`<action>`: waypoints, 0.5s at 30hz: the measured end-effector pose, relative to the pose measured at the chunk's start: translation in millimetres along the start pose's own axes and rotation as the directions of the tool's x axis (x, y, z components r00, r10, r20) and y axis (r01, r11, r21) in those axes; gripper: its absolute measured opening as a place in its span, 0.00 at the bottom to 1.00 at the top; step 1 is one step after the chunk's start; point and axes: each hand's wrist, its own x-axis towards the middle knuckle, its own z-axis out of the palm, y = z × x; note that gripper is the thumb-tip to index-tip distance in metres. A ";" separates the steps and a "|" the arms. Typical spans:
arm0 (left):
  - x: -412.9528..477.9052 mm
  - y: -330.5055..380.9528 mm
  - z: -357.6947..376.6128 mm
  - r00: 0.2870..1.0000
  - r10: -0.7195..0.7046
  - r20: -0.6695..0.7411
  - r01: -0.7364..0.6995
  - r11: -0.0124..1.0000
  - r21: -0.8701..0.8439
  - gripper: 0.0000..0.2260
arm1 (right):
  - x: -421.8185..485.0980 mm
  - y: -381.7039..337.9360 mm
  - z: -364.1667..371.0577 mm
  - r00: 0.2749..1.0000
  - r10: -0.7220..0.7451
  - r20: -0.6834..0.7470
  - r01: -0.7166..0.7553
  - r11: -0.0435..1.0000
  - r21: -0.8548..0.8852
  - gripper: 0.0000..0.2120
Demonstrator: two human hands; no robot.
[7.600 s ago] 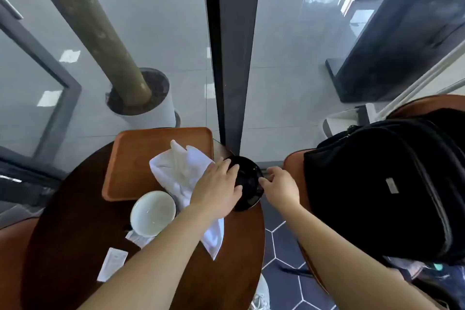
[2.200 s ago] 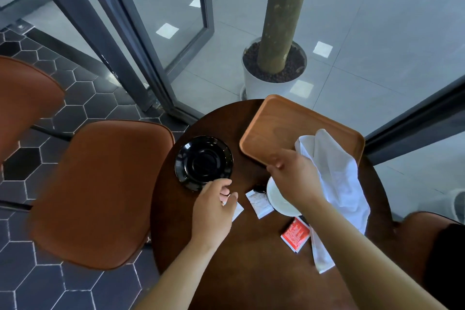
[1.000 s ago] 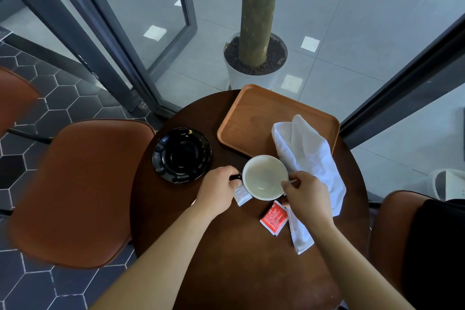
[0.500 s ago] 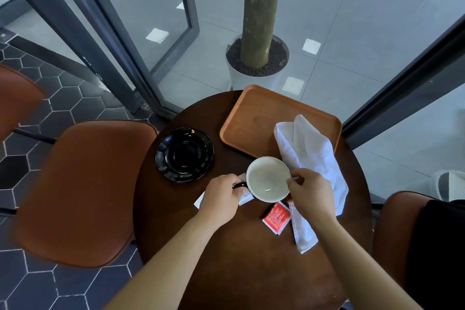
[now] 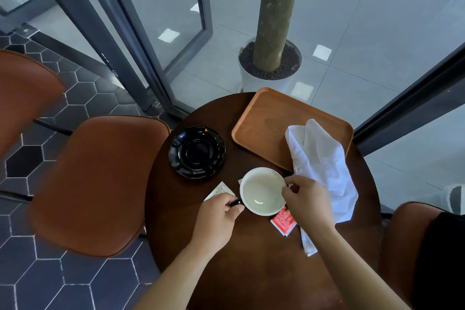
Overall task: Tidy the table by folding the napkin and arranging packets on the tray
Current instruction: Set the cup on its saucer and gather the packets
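Note:
A white cup with a dark handle sits mid-table. My left hand pinches that handle. My right hand touches the cup's right rim with its fingertips. A crumpled white napkin drapes from the wooden tray down onto the table. A red packet lies just below the cup. A white packet peeks out left of the cup, partly under my left hand. Another pale packet edge shows at the cup's upper left.
A black saucer lies left of the tray on the round dark table. Brown chairs stand at the left and right. A potted trunk and glass doors are beyond the table.
Over the last second both hands stay on the cup; it has shifted slightly toward me and left, now covering more of the packets. Earlier the saucer was moved to the left.

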 end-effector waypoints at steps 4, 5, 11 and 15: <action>-3.8 -3.7 -12.9 0.999 -0.020 -0.050 0.019 0.999 -0.031 0.08 | 2.3 -17.1 4.9 0.999 -0.050 0.001 0.050 0.999 -0.017 0.08; -5.0 -4.4 -16.0 0.997 -0.036 -0.067 0.033 0.998 -0.045 0.08 | 2.9 -20.9 6.1 0.998 -0.055 0.004 0.055 0.998 -0.010 0.08; -10.9 -12.3 -33.8 0.981 -0.127 -0.143 0.098 0.976 -0.192 0.05 | 8.9 -47.0 15.5 0.983 -0.178 0.038 0.178 0.984 0.018 0.09; -10.5 -17.3 -45.3 0.956 -0.161 -0.245 0.100 0.965 -0.242 0.05 | 16.2 -69.2 24.9 0.959 -0.276 0.058 0.273 0.960 0.056 0.07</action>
